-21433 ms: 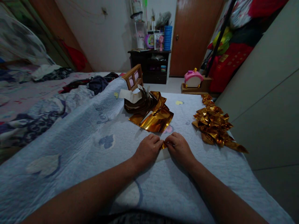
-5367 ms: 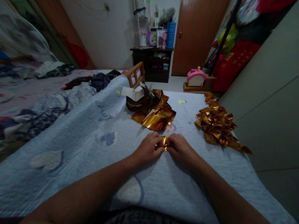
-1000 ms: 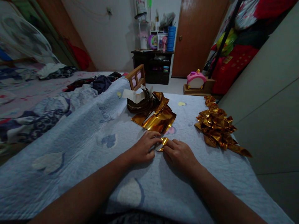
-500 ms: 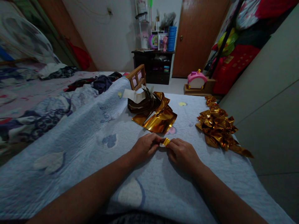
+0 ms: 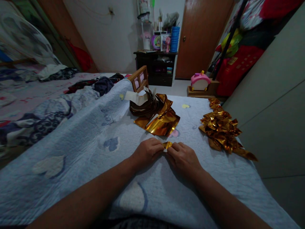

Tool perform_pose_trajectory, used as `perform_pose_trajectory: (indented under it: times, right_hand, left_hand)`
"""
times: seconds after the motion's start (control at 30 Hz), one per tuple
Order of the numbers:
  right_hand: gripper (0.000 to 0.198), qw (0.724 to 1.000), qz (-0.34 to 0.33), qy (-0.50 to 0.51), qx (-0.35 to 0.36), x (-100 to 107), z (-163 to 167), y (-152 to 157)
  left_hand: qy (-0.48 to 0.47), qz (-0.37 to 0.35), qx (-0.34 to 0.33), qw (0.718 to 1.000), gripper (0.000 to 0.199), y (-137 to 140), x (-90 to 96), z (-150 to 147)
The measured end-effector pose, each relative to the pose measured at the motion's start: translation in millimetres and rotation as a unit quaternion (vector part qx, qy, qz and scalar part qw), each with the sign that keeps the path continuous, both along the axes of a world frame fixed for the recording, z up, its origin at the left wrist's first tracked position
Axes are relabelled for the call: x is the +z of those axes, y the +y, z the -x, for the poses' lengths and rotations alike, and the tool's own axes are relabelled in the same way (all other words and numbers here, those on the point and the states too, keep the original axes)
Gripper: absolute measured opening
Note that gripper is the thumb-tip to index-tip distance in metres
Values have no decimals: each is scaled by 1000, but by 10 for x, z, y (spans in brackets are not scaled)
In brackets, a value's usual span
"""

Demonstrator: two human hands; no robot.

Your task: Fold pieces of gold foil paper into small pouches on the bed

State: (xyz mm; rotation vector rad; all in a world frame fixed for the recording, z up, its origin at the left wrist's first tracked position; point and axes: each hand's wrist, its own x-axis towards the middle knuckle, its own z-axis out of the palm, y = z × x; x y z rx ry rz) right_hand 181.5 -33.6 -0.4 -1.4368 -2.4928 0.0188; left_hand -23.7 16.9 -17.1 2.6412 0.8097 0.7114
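Our left hand (image 5: 149, 152) and right hand (image 5: 184, 157) pinch a small folded strip of gold paper (image 5: 168, 145) between them, just above the quilt (image 5: 195, 197). Our fingers cover both its ends, so only the shiny middle and a pale lower edge show.

Farther out, we see the dark cabinet (image 5: 153, 79) by the wall; its open shelves carry small items too dim to name. On top stands a clear container (image 5: 146, 35) with something pink inside, near a ribbed blue cylinder (image 5: 175, 38).

Just beyond our hands lie loose gold sheets (image 5: 164, 124), touching a curled stack of paper (image 5: 145, 109) — these sit between us and the cabinet. A wooden frame (image 5: 136, 73) rises behind the stack. To our right, well apart from the grip, a heap of folded gold pieces (image 5: 220, 125) spreads along the quilt's edge — past it, a pink toy (image 5: 200, 81) rests on a brown box (image 5: 201, 93).
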Motion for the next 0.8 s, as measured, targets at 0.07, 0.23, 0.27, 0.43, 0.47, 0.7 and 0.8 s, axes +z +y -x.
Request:
perform_pose_trajectory:
  times: [0.07, 0.23, 0.27, 0.43, 0.47, 0.7, 0.8]
  right_hand:
    - [11, 1000, 10, -11, -6, 18, 19, -15]
    - [17, 998, 40, -32, -20, 48, 40, -36]
    - [17, 998, 42, -34, -23, 49, 43, -37]
    - [14, 998, 39, -2, -50, 16, 39, -21]
    - [12, 997, 43, 10, -56, 5, 31, -12]
    - [10, 987, 92, 122, -45, -60, -90, 56]
    - [10, 983, 105, 142, -52, -73, -128, 77]
  left_hand:
    - [8, 2, -2, 1000, 23, -10, 1, -6]
    - [-14, 17, -6, 1000, 17, 0, -34, -24]
    - [-20, 25, -3, 999, 16, 7, -40, -24]
    - [-35, 66, 3, 997, 9, 49, -39, -10]
    - [-37, 72, 4, 997, 9, 54, -40, -6]
    - [-24, 69, 22, 997, 10, 66, -85, -18]
    - [-6, 65, 35, 997, 7, 68, -69, -31]
